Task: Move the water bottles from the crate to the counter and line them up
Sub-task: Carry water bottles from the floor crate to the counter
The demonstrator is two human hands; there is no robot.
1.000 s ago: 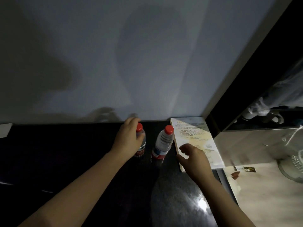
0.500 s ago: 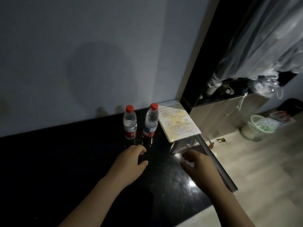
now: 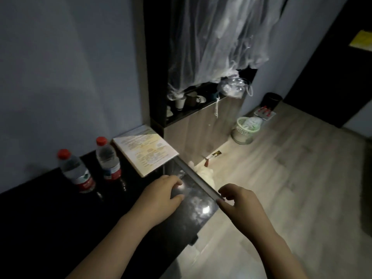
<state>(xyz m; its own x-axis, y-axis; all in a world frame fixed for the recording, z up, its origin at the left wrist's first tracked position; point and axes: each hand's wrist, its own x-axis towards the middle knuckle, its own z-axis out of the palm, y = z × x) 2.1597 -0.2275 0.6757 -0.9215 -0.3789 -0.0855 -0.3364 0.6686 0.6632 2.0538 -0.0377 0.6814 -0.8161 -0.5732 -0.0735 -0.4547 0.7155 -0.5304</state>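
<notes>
Two clear water bottles with red caps and red labels stand upright side by side on the black counter (image 3: 50, 208) by the wall: the left bottle (image 3: 75, 172) and the right bottle (image 3: 107, 159). My left hand (image 3: 161, 195) hovers over the counter's right end, empty, fingers loosely bent. My right hand (image 3: 239, 202) hangs just past the counter's edge, also empty with relaxed fingers. On the floor by the far wall lies a shrink-wrapped pack of red-capped bottles (image 3: 264, 113). No crate is plainly visible.
A printed sheet (image 3: 145, 150) lies on the counter right of the bottles. Beyond it is a dark niche with cups (image 3: 187, 101) under hanging plastic wrap (image 3: 217, 37). A pale green basket (image 3: 246, 129) and a black bin (image 3: 271, 100) stand on the wooden floor.
My left hand let go of the left bottle and both hands drew back toward the counter's right edge. The view swung right toward the floor.
</notes>
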